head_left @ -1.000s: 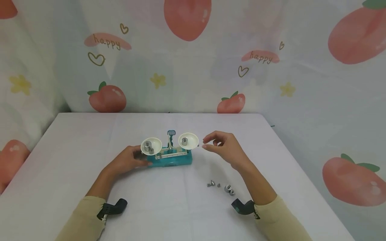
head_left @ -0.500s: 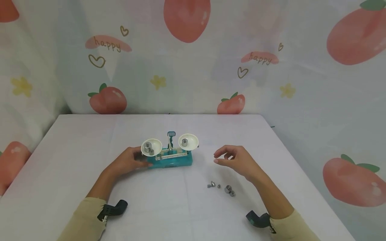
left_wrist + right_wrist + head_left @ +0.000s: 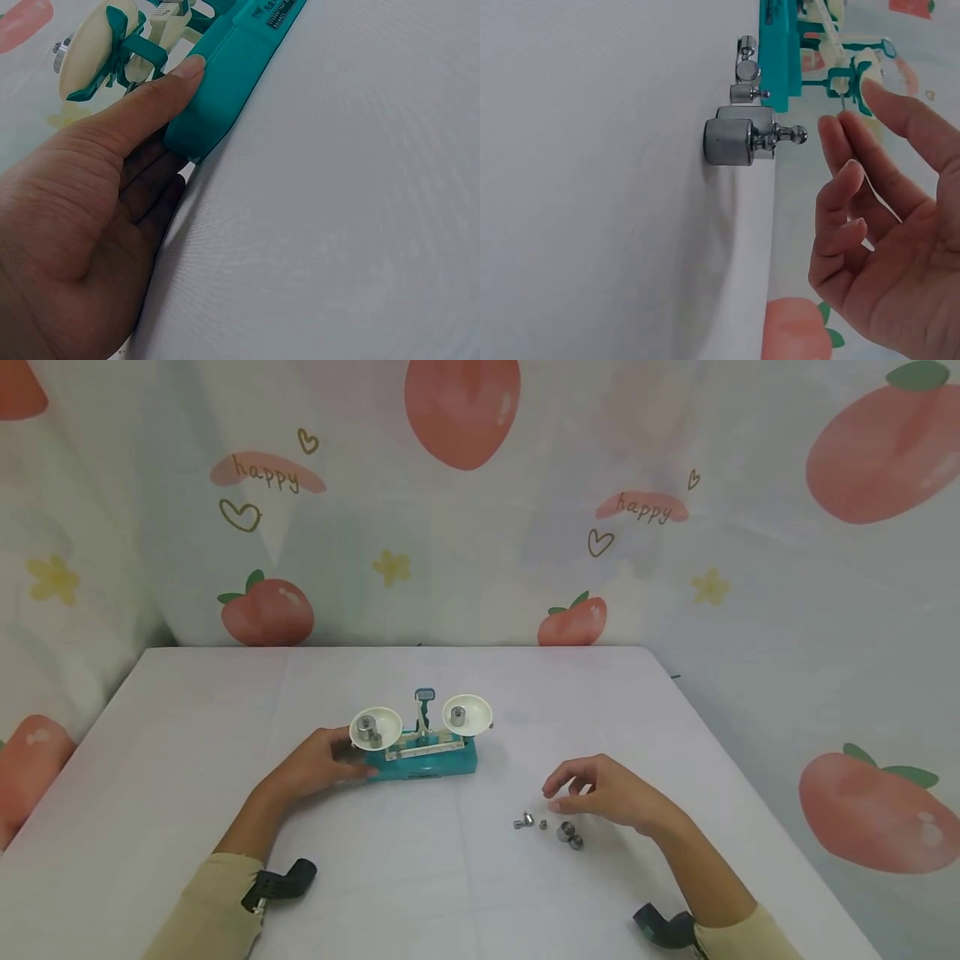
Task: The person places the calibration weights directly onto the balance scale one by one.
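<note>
A teal balance scale [image 3: 427, 767] with two cream pans stands on the white-covered table. My left hand [image 3: 315, 762] holds its left end, the thumb on the front of the base and the fingers behind, as the left wrist view shows. Two metal weights [image 3: 366, 725] sit in the left pan [image 3: 392, 727]; one weight [image 3: 457, 715] is in the right pan [image 3: 480, 717]. Over the table on the right, my right hand [image 3: 609, 793] hovers with loosely bent fingers and nothing between them. Just below it lie several loose metal weights [image 3: 566, 832], larger ones nearest; in the right wrist view the big weight [image 3: 729, 142] shows its knob.
The white tabletop [image 3: 390, 877] extends around the scale and the weights. A fruit-print cloth [image 3: 480, 543] hangs behind the table and at both sides.
My right hand has moved away from the right pan, toward me and rightward, to above the loose weights. My left hand stays at the scale's left end.
</note>
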{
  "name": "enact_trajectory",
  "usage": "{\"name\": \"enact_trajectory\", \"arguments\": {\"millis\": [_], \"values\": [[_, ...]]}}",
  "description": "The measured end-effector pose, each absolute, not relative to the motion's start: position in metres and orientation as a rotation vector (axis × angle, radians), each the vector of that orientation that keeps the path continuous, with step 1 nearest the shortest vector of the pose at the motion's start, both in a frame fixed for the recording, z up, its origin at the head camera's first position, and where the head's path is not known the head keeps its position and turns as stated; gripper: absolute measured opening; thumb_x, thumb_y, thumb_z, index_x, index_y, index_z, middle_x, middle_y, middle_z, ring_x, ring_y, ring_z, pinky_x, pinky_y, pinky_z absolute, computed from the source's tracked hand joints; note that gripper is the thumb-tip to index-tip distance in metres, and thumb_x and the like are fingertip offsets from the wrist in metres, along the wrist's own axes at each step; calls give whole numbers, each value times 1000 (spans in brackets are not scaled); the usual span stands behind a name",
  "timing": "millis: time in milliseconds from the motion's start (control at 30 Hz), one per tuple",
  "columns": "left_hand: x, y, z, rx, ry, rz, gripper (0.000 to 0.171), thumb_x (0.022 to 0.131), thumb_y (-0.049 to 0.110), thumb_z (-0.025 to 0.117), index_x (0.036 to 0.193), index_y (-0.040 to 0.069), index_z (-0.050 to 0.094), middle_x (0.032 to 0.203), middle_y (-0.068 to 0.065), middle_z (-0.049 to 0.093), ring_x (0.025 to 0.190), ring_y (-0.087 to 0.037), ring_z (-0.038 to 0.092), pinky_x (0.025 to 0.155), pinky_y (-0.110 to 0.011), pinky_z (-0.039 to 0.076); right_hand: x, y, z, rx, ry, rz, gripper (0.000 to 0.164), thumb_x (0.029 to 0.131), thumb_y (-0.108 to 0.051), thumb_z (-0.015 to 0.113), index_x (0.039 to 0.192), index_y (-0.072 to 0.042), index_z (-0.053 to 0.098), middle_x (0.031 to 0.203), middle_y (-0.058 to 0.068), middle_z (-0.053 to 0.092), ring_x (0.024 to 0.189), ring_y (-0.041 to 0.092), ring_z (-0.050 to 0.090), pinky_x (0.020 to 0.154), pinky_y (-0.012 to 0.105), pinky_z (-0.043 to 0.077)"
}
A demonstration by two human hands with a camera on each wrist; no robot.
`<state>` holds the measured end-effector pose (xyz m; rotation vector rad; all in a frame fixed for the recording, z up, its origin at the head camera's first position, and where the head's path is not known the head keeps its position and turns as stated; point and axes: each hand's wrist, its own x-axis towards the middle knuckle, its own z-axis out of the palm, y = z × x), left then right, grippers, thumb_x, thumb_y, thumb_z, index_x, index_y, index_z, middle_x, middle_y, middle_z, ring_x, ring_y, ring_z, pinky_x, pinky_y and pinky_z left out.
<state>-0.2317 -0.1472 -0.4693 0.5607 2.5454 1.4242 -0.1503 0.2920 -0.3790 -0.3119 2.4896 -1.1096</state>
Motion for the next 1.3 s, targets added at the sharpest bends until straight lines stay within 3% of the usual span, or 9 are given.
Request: {"name": "enact_trajectory", "arguments": {"millis": [367,867,1300], "values": [[-232,-148,-471,561,2561,1415,66,79,20,92,137,4,66,137,-15,64,135,-39,52,113,-60,37,-144,309,-392,-388,2356,-1146,24,87,-16,85,109,-10,77,94,13,66,77,22,56,61,25,43],[-233,-151,-472,563,2552,1422,67,80,24,91,138,4,65,139,-16,63,135,-41,51,112,-62,36,-142,314,-407,-405,2332,-1121,25,84,-14,87,107,-14,79,93,9,67,80,24,57,67,28,47],[-230,-148,-468,558,2548,1417,65,81,18,90,138,3,64,139,-17,63,135,-41,51,112,-61,36,-139,319,-409,-411,2399,-1087,25,81,-14,89,105,-15,79,83,8,63,77,22,56,63,26,46]]}}
